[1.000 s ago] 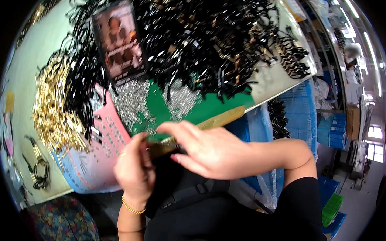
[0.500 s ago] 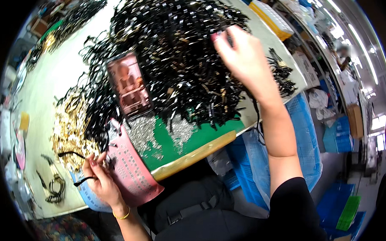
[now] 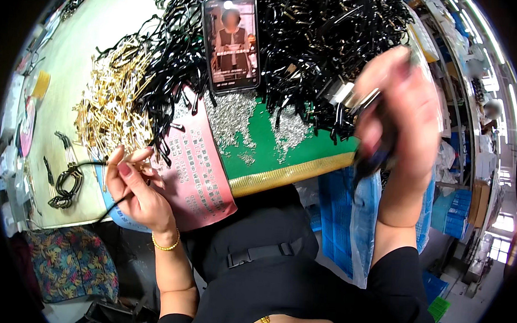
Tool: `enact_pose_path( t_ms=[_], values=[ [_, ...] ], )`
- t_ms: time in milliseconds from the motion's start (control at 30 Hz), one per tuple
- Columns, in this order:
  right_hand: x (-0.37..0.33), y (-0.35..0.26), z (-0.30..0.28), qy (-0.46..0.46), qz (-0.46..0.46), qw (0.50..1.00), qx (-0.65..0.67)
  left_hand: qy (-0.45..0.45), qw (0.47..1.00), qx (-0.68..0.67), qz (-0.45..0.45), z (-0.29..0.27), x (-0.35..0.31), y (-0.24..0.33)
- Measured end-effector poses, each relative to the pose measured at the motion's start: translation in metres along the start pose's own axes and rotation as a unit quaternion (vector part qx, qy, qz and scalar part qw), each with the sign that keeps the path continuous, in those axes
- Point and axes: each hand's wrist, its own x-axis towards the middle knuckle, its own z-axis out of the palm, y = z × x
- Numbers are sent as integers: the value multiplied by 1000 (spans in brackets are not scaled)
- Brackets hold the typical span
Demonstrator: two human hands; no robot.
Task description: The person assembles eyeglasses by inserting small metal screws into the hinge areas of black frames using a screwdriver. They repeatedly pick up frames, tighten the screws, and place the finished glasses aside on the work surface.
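Since the earlier frame, the right hand has moved off the far part of the heap toward the near right, and is now hovering by the table's right edge; the view has turned too, so the phone is appearing more upright. The left hand is staying low on the left.

The left hand is lightly pinching a thin black cord, which is sticking out past the fingers in front of the near left table edge. The right hand is blurring; its fingers are curling around something dark, but whether they are gripping it cannot be told.

Just beyond the left hand, a pile of gold pieces is lying beside a pink sheet. Farther right, silver bits are lying scattered on a green mat. The phone is standing at the far middle, before a large heap of black cords.

As for progress, the left hand's cord seems to be midway through handling. A small coil is lying apart on the near left, perhaps set aside, though whether it is finished is not showing. Much seems to be remaining: the heap, gold pieces and silver bits are all lying loose. A blue crate is standing at the near right.
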Motion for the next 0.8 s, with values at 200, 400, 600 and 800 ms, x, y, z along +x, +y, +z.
enact_pose_path(
  t_ms=[200, 400, 600, 800],
  values=[
    [-55, 72, 72, -397, 374, 834, 80, -159, 985, 61, -18, 14, -35, 19],
    [-62, 66, 40, -306, 12, 859, -410, -288, 947, 143, -9, 10, -28, 9],
    [-57, 71, 38, -295, -20, 786, -543, -479, 852, 189, 93, 28, -7, 20],
    [-56, 74, 38, -272, -9, 800, -535, -524, 802, 257, 127, 39, -4, 27]
  ],
)
